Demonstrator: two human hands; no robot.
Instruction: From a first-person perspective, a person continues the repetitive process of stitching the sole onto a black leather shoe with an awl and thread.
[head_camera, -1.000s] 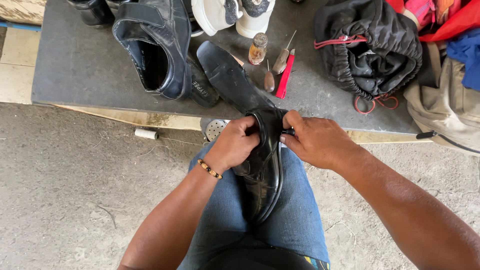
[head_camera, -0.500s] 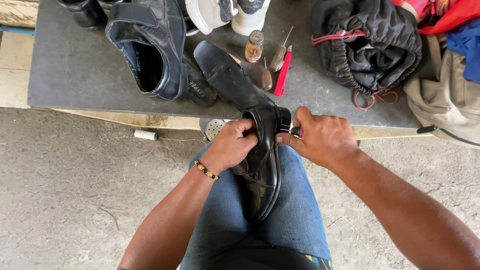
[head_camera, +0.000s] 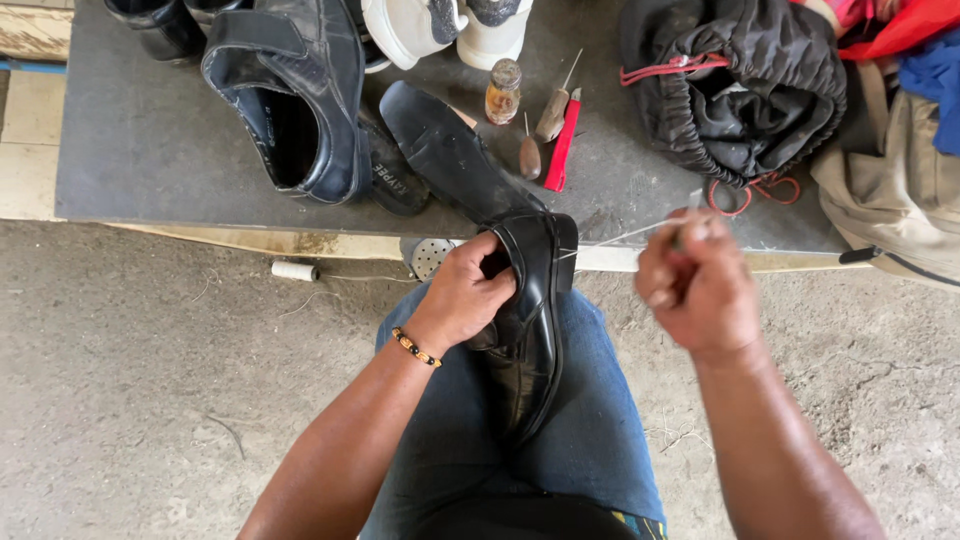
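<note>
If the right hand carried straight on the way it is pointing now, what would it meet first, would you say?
The right hand points up and away over the grey board's edge; the first thing in that line looks like the black drawstring bag with its red cord, though depth is unclear.

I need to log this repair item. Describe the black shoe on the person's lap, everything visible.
The black shoe is a glossy, leather-looking dress shoe. It lies lengthwise on the person's denim-covered thigh, turned partly on its side, with its far end reaching toward the grey mat. The left hand grips that far end, fingers wrapped over its edge. A thin pale thread runs taut from this end to the right hand, which is closed and held apart from the shoe. Its sole is mostly hidden.
</note>
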